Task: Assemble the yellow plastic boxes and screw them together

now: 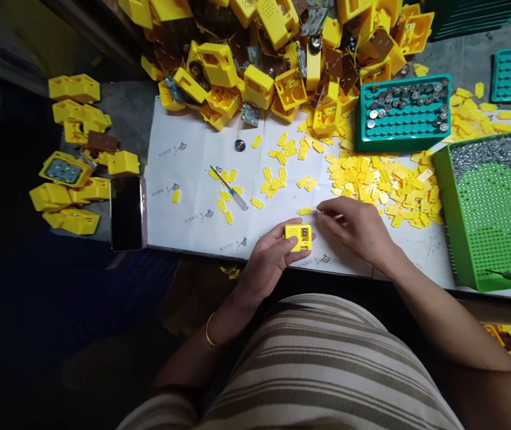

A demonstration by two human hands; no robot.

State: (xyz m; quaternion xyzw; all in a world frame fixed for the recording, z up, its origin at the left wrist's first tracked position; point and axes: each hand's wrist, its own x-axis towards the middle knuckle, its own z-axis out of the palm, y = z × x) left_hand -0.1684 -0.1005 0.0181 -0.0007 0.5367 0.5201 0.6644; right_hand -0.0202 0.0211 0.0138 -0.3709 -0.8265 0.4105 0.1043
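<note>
My left hand [269, 257] holds a small yellow plastic case [299, 237], its thumb on the face and fingers beneath. Speaker holes dot one side of the case; an open compartment with metal parts shows on the other. To the right, my right hand [356, 226] is just above the white sheet, thumb and forefinger pinched together. Something tiny and pale shows at their tips, too small to name. A loose yellow cover [304, 211] lies just left of those fingertips. Beyond the hands, a screwdriver [236, 196] with a clear handle rests among scattered yellow covers.
Yellow cases with wires and boards [246, 77] are heaped at the back. A teal tray [403, 140] holds button cells, beside a pile of yellow covers [372, 179]. At right, a green basket [456, 239] contains small metal parts. A phone [127, 213] lies left.
</note>
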